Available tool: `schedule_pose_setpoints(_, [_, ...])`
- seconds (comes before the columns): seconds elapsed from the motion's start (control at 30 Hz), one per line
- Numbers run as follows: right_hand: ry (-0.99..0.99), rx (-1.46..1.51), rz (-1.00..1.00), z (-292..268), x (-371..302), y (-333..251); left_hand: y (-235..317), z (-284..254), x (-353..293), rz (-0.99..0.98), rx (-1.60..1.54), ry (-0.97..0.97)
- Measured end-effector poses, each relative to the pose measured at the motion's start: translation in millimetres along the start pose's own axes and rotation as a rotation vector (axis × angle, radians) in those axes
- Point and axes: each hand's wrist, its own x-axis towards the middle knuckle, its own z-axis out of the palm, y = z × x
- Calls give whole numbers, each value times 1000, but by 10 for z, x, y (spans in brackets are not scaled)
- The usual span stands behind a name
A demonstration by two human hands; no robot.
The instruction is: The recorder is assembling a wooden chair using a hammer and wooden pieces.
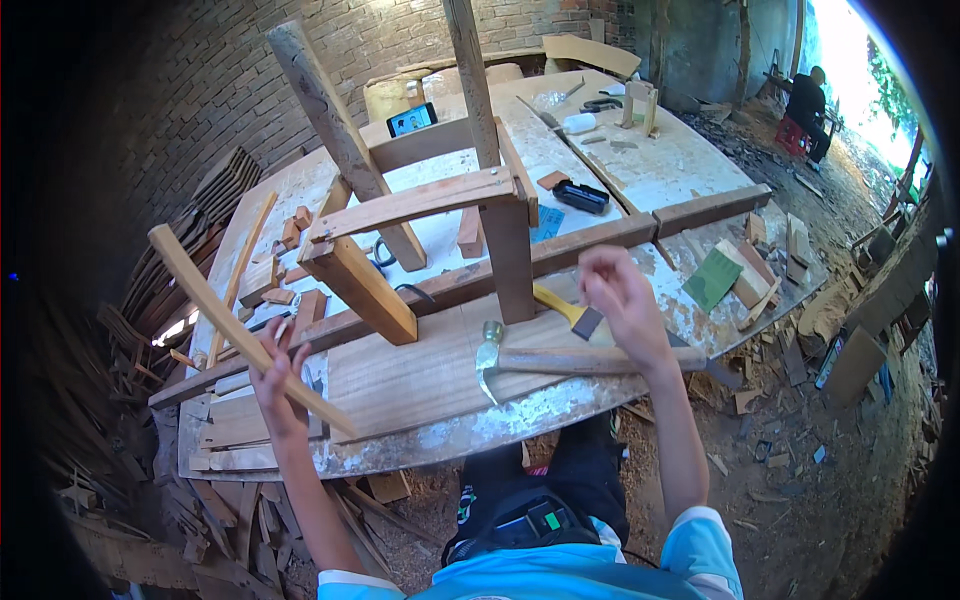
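My left hand (272, 385) is closed around a long, slightly curved wooden slat (205, 297), which slants over the left side of the table. A small white thing shows at its fingertips. My right hand (622, 300) hovers with fingers curled in; what they hold, if anything, is hidden. Below it lies a claw hammer (570, 360), its head pointing left. A yellow-handled brush (570, 310) lies just behind the hammer. Between my hands stands a wooden frame (425, 203) of upright legs joined by rails, on the table. A flat wide board (400, 380) lies in front.
A long wooden beam (580, 248) crosses the worktable (480, 430). Beyond it are a phone (411, 120), a black case (580, 196) and wood blocks (290, 233). Green sandpaper (713, 280) lies at right. Scrap wood covers the floor; a person (805, 112) sits far right.
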Motion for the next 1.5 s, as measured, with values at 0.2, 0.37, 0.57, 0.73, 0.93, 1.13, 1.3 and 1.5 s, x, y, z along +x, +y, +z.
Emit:
schedule_pose_setpoints(0.2, [-57, 541, 682, 31, 924, 198, -39, 14, 659, -200, -285, -224])
schedule_pose_setpoints(0.37, [-402, 456, 699, 91, 1282, 163, -254, 148, 716, -239, -394, -321])
schedule_pose_setpoints(0.57, [-503, 477, 698, 45, 1354, 425, -209, 249, 737, -186, -291, -323])
schedule_pose_setpoints(0.73, [-346, -203, 609, -378, 376, 262, 101, 505, 586, -161, -39, -59])
schedule_pose_setpoints(0.93, [-437, -932, -91, 36, -397, 518, 372, 1192, 152, -185, 95, 505])
schedule_pose_setpoints(1.13, [-666, -874, 32, -322, -346, 272, 694, 2046, -124, -401, -291, 420])
schedule_pose_setpoints(1.3, [-696, -765, 183, -884, -562, -261, 235, 1835, 126, -458, -554, 309])
schedule_pose_setpoints(1.5, [-588, -336, 574, -1597, -575, -408, 204, 2297, 596, -259, -747, 448])
